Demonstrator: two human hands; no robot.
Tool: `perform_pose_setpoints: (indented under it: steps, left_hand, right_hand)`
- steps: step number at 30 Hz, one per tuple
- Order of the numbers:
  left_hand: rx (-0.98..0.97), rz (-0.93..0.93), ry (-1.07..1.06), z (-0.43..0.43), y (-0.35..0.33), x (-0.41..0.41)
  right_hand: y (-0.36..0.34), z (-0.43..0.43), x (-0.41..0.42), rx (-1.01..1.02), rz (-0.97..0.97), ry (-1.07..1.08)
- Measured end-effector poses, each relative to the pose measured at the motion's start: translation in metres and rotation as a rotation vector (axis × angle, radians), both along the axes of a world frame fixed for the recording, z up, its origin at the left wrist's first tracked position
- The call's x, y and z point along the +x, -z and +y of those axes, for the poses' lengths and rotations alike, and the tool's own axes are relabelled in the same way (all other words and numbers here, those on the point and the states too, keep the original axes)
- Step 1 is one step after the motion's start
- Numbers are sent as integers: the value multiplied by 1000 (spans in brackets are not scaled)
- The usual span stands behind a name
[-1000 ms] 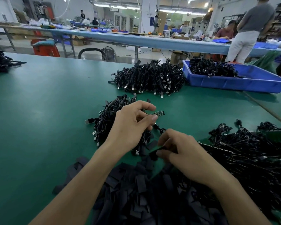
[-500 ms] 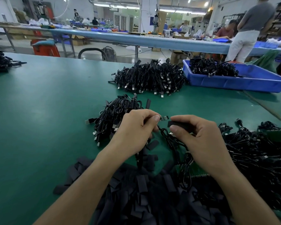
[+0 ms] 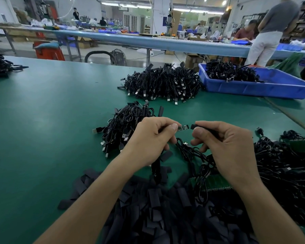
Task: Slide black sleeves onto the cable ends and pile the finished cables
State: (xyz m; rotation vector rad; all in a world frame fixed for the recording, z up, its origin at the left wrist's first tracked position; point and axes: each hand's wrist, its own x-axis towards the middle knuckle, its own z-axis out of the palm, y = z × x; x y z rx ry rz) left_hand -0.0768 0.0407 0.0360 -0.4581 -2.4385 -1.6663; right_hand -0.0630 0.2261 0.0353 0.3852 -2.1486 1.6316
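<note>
Pinching the bare end of one cable between thumb and forefinger, the left hand holds it level above the green table, so that the small circuit board at its tip points to the right. The right hand grips one black sleeve between the thumb and the curled fingers, and the open mouth of the sleeve faces the board. The two lie almost on one line and just beside each other, but a small gap is between them, so they are not yet joined. The rest of the cable hangs down in a loop between the hands.

I judge that the step in hand is the threading of this sleeve. The next move calls for bringing the mouth straight over the tip of the board, because a tilted sleeve may catch on a corner, and then pushing it along until the board is covered.

The finished cable would probably go to the near pile of cables behind the left hand, where some ends seem to carry sleeves. A heap of loose sleeves lies close to the person, and a tangle of cables lies at the right.
</note>
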Motion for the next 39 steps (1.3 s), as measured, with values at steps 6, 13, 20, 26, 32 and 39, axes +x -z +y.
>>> perform_pose_setpoints:
  steps: [6,13,20,26,32,39]
  left_hand:
    - [11,-8,6,1,0,0]
    - [8,-4,10,0,-1,1]
    - [4,-13,8,0,-1,1]
    - [33,-44,30,1,-2,1]
    - [89,-92,48,1,-3,2]
    - [192,-154,78,2,-4,2]
  right_hand:
    - [3,0,-1,31,-14,15]
    - [2,0,-1,44,-12,-10]
    - [0,3,1,61,-37,-88]
    - [1,5,-1,64,-29,-69]
    - [4,4,0,93,3,-37]
    - [3,2,1,17,-3,-24]
